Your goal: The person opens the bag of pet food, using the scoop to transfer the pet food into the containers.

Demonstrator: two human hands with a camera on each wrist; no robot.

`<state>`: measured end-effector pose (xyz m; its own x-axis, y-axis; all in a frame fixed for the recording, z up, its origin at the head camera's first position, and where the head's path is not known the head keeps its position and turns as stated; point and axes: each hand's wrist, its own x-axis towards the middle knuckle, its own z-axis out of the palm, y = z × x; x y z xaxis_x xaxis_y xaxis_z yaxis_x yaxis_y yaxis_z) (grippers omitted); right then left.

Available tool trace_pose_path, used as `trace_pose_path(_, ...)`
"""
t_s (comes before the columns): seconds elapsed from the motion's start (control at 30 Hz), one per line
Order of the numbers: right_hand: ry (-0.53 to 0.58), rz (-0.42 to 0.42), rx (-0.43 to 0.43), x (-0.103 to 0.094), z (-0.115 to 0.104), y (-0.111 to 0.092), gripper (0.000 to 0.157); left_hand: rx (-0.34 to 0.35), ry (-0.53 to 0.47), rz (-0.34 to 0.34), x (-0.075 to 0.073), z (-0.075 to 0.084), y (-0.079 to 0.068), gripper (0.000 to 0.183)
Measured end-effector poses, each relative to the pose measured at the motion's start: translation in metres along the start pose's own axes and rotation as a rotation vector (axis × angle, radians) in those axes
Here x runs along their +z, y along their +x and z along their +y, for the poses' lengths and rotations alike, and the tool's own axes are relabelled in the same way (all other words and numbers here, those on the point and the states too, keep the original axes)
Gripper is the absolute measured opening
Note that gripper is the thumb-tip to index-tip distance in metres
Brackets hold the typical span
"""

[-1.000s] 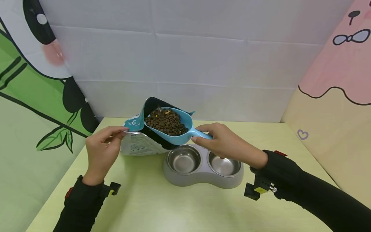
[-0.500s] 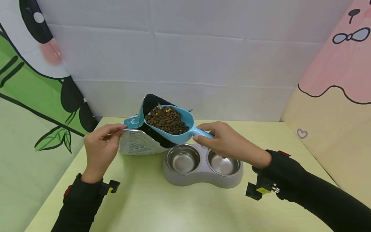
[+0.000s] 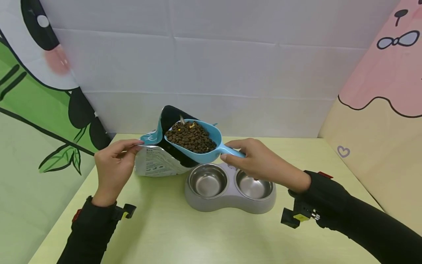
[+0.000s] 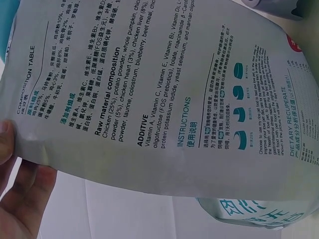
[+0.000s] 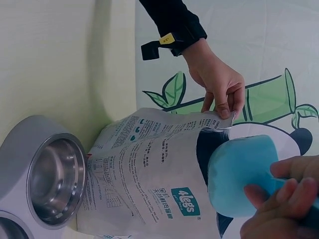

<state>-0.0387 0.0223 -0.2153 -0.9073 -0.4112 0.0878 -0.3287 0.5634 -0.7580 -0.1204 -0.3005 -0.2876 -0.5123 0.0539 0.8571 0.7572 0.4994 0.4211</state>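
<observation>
My left hand [image 3: 116,167] pinches the top edge of a pet food bag [image 3: 158,161] at its left corner. Printed text covers the bag's silvery side, and its mouth gapes toward the right. My right hand [image 3: 254,157] grips the handle of a light blue scoop [image 3: 211,157], heaped with brown kibble [image 3: 191,138]. The scoop is at the bag's mouth, its handle pointing right. In the right wrist view the scoop's underside [image 5: 244,172] shows beside the bag [image 5: 149,174]. The left wrist view is mostly filled by the bag's printed panel [image 4: 149,99].
A grey double bowl stand [image 3: 230,207] with two steel bowls sits on the pale yellow table [image 3: 211,238], just right of the bag and below the scoop. A white cloth wall [image 3: 224,66] rises behind the table, with cartoon-printed panels at both sides.
The scoop and my right hand have shifted slightly up and right. My left hand and the bag's edge have risen a little. Both holds are the same.
</observation>
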Motion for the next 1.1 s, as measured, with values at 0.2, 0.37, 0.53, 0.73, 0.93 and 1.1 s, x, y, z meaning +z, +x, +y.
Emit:
trace_pose_path(0.2, -0.03, 0.017, -0.009, 0.0, -0.002, 0.0, 0.012, 0.0, -0.018, 0.01, -0.001, -0.003, 0.001, 0.017)
trace_pose_path(0.37, -0.018, 0.019, 0.011, 0.0, -0.002, -0.001, 0.012, -0.008, -0.016, 0.002, -0.002, -0.005, 0.003, 0.016)
trace_pose_path(0.53, -0.006, 0.016, 0.023, 0.002, -0.003, -0.002, 0.011, -0.02, -0.014, -0.003, -0.002, -0.007, 0.005, 0.016)
trace_pose_path(0.73, -0.004, 0.018, 0.017, 0.003, -0.004, -0.002, 0.012, -0.022, -0.026, 0.007, -0.001, -0.007, 0.006, 0.016)
trace_pose_path(0.93, -0.015, 0.027, 0.005, 0.004, -0.003, -0.002, 0.012, -0.013, -0.034, 0.013, 0.0, -0.011, 0.007, 0.015)
trace_pose_path(1.1, -0.059, 0.05, -0.011, 0.004, -0.002, -0.002, 0.012, -0.015, -0.027, 0.023, 0.001, -0.015, 0.009, 0.015)
